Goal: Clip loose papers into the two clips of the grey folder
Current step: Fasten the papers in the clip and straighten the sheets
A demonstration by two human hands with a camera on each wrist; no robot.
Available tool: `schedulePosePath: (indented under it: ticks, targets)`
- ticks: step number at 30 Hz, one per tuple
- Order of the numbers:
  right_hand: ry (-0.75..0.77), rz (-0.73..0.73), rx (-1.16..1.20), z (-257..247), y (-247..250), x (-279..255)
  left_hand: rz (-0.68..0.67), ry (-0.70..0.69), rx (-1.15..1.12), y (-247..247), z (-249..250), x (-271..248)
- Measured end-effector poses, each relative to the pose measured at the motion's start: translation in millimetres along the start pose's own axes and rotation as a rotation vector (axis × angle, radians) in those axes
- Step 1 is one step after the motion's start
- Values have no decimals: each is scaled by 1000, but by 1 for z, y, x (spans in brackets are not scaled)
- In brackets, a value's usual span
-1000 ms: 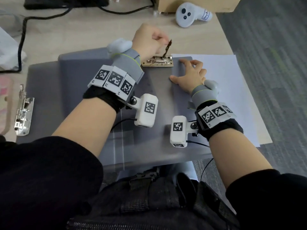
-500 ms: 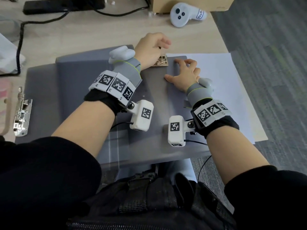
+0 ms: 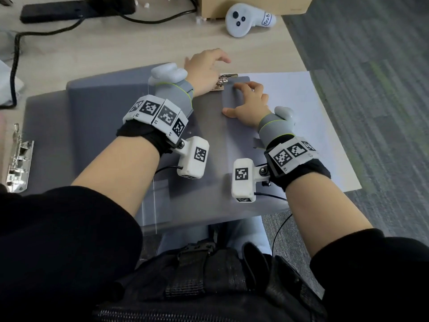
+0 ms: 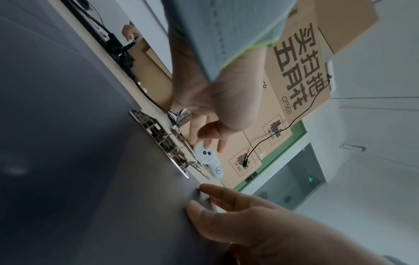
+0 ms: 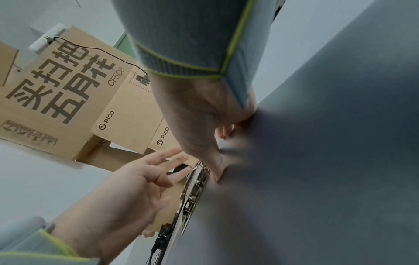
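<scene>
a second ago your left hand (image 3: pixel 206 66) held the top clip (image 3: pixel 221 82) lever up; now it lies flat, your fingers loose and off it. your right hand (image 3: pixel 249 102), fingers spread, presses the grey folder (image 3: pixel 104 108) on the bench (image 3: pixel 104 52). the side clip (image 3: pixel 17 159) waits.

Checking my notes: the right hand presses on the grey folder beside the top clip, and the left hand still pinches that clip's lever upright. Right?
Not quite. The right hand does press the grey folder beside the top clip, but the left hand is open, fingers spread clear of the lever, as the right wrist view shows.
</scene>
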State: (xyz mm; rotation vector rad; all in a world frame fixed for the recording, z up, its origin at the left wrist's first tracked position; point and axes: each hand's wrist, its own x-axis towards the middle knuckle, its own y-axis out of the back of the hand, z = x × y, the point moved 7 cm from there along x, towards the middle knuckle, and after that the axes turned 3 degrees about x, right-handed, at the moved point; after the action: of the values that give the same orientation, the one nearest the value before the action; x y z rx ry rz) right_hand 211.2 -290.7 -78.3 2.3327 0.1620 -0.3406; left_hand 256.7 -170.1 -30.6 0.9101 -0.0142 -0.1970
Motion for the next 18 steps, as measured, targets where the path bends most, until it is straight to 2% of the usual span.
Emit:
schedulePosePath:
  ticks: [3, 9, 15, 18]
  targets:
    - [6, -16, 10, 4, 1, 0, -46, 49, 183, -8, -4, 0]
    - [9, -30, 147, 9, 5, -4, -131, 22, 400, -17, 8, 0]
    - [34, 41, 334, 17, 23, -17, -110, 21, 368, -17, 17, -3]
    - [3, 112, 359, 29, 37, -28, -92, -59, 276, -22, 34, -10]
